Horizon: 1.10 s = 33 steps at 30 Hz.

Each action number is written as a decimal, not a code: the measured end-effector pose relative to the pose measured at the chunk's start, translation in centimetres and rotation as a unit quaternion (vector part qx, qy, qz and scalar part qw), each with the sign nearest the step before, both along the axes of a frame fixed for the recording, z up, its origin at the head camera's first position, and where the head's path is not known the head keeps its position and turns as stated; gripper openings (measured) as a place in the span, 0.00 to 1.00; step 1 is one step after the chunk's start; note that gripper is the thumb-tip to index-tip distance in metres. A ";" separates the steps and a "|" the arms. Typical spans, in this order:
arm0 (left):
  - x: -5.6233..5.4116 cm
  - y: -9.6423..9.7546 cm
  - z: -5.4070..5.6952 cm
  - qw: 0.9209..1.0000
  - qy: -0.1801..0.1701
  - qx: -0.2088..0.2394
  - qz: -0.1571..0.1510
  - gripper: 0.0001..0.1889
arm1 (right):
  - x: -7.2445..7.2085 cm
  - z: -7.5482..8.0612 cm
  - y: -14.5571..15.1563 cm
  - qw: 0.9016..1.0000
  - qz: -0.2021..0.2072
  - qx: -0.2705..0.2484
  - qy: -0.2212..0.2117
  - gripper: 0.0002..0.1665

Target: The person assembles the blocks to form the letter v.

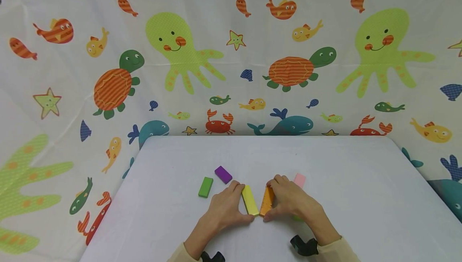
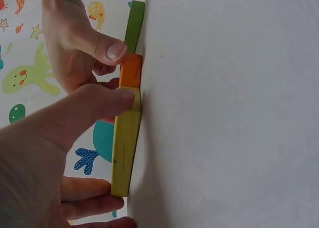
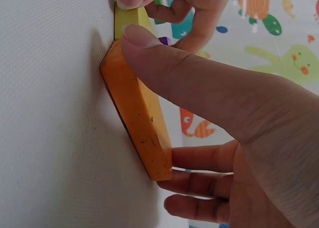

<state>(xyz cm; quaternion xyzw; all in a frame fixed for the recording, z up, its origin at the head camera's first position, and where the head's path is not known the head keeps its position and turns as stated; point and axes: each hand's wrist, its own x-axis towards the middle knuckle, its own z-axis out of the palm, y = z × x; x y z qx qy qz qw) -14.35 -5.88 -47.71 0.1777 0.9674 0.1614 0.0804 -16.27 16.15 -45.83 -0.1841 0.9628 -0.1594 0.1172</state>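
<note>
On the white table, my left hand grips a yellow block by its ends, thumb at the near end and fingers at the far end. My right hand holds an orange block the same way. Both blocks lie flat and lean apart at the far side, like a V. In the right wrist view, dark specks mark the orange block, and its near end meets or almost meets the yellow block. The left wrist view shows the yellow block's long side.
A green block and a purple block lie left of my left hand. Beyond the right hand is a pink block. A light green block is mostly hidden under the right wrist. A sea-animal cloth hangs behind the table.
</note>
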 end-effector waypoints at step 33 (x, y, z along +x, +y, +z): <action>-0.1 -0.1 0.0 1.000 -0.001 0.001 0.002 0.49 | -1.0 0.4 1.4 0.999 -0.026 -0.015 0.026 0.46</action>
